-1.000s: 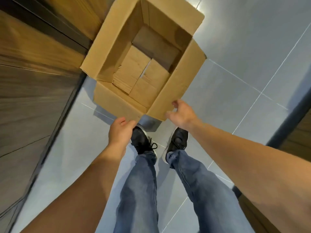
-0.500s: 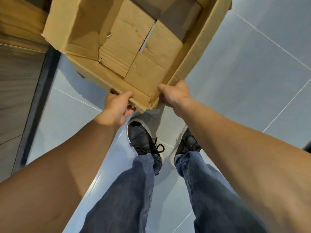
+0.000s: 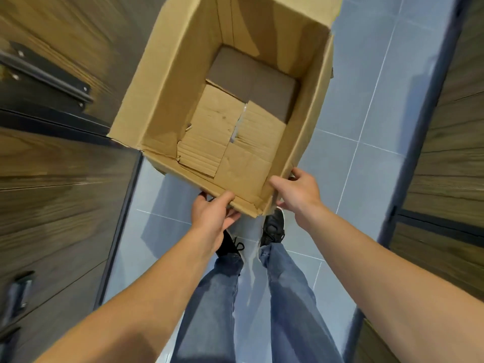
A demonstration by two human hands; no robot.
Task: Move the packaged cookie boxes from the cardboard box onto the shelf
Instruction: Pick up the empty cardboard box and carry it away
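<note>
the cardboard box (image 3: pixel 167 82) is held above the grey tiled floor (image 3: pixel 366 158), its open top facing the camera, only its bottom flaps showing inside. the left hand (image 3: pixel 212 216) grasps the near rim, thumb over the edge. the right hand (image 3: pixel 298 189) grasps the near right corner, fingers curled round the wall. wooden cabinets (image 3: pixel 52 166) stand at left.

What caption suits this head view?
Both hands, left and right, grip the near rim of an empty cardboard box above a tiled floor.
</note>
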